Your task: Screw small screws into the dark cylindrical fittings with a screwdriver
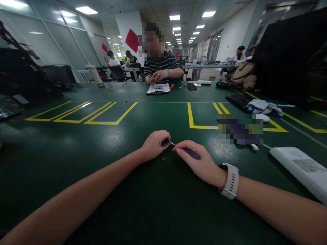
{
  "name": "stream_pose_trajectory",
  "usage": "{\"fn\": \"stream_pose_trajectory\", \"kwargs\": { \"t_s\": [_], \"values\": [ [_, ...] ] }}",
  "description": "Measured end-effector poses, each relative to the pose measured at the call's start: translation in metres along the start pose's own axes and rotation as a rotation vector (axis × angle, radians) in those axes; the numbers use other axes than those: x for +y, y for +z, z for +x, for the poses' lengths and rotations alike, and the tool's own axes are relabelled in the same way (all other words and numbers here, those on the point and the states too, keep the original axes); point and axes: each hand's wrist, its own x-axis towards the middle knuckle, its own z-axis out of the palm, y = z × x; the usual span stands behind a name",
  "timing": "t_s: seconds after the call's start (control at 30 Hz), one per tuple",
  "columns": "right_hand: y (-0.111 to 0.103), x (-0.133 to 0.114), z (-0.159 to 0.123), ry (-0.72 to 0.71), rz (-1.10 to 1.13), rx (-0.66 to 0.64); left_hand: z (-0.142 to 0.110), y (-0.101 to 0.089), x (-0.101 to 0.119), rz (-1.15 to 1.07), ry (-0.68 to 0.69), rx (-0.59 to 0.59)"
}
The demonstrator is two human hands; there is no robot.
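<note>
My left hand (155, 144) is closed around a small round metal part (165, 142), whose dark hollow end faces me. In my right hand (198, 160) is a screwdriver with a dark purple handle (191, 153); the fingers wrap round the handle. Its thin shaft points left and reaches the side of the metal part, close to my left fingertips. Whether the tip touches the part, I cannot tell. On the green table (133, 194), just below my left hand, lies a tiny ring-like piece (163, 159).
Across the table a person in a striped top (163, 64) handles a small object above a clipboard (157, 89). To my right lie a white power strip-like box (298, 163), a blurred purple item (240, 130) and gloves (264, 107). A white cup (95, 75) stands far left.
</note>
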Motion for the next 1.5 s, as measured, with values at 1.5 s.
{"fn": "stream_pose_trajectory", "kwargs": {
  "t_s": [1.5],
  "values": [
    [0.0,0.005,0.001,0.128,0.275,-0.016,-0.002,-0.002,0.005,0.024,0.097,0.082]
  ]
}}
